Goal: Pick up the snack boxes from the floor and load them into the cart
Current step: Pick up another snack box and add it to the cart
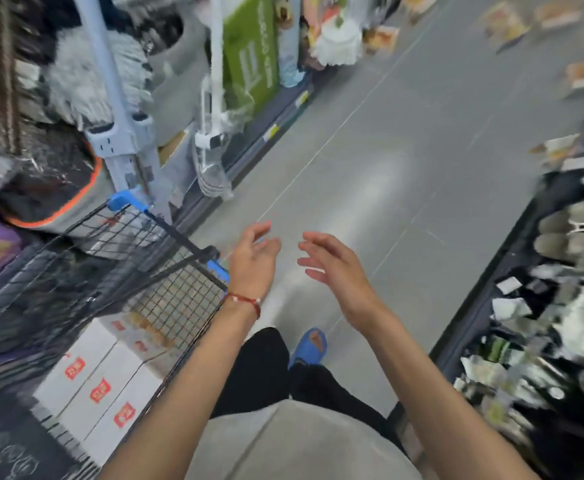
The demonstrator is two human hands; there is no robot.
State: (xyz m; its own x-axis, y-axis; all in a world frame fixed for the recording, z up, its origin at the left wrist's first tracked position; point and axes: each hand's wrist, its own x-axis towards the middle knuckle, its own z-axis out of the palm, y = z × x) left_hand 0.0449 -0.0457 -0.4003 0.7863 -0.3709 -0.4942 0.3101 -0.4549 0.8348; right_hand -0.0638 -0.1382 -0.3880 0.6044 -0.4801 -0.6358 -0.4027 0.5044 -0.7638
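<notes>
Holding nothing with left hand (254, 258) or right hand (332, 268); fingers loosely spread above aisle floor (387, 168). White snack boxes (100, 375) inside wire cart (166, 237), left.

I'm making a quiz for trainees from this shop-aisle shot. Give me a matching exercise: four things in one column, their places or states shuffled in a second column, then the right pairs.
Things
1. white snack boxes
2. left hand
3. blue sandal
4. red string bracelet

Places or states
A. on the grey floor
B. round the left wrist
C. inside the wire cart
D. open, holding nothing, beside the cart's rim

Pairs: 1-C, 2-D, 3-A, 4-B
</notes>
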